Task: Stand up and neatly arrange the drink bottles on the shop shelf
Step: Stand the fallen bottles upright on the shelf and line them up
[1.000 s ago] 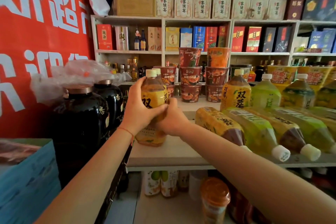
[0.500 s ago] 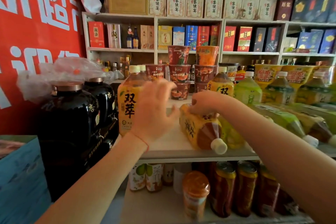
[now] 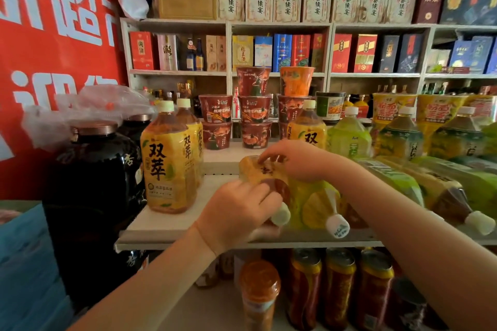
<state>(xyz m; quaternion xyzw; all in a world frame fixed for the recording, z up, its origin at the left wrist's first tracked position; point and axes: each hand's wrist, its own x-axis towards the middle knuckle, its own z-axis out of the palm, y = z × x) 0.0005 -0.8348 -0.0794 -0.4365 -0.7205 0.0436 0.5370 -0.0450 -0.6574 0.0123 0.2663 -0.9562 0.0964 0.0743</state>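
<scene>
At the centre of the frame, a yellow-labelled tea bottle (image 3: pixel 265 177) is lying on its side on the white shop shelf (image 3: pixel 172 226), its white cap (image 3: pixel 281 214) pointing toward the camera. Both hands are gripping it: the left hand (image 3: pixel 236 212) is curling round the neck end just behind the cap, and the right hand (image 3: pixel 298 160) is grasping the far, bottom end from above, fingers bent over the label. Just right of it, a green-labelled bottle (image 3: pixel 317 204) is lying the same way, touching it, and further right more fallen bottles (image 3: pixel 430 188) are lying side by side with caps toward the shelf edge. To the left of centre, two upright yellow-labelled bottles (image 3: pixel 168 161) are standing one behind the other near the shelf's left end. Toward the upper right, a row of upright bottles (image 3: pixel 349 137) is standing behind the fallen ones. Behind them, stacked noodle cups (image 3: pixel 254 113) are sitting at the back. At the left edge, dark glazed jars (image 3: pixel 99 183) are standing beside the shelf.
</scene>
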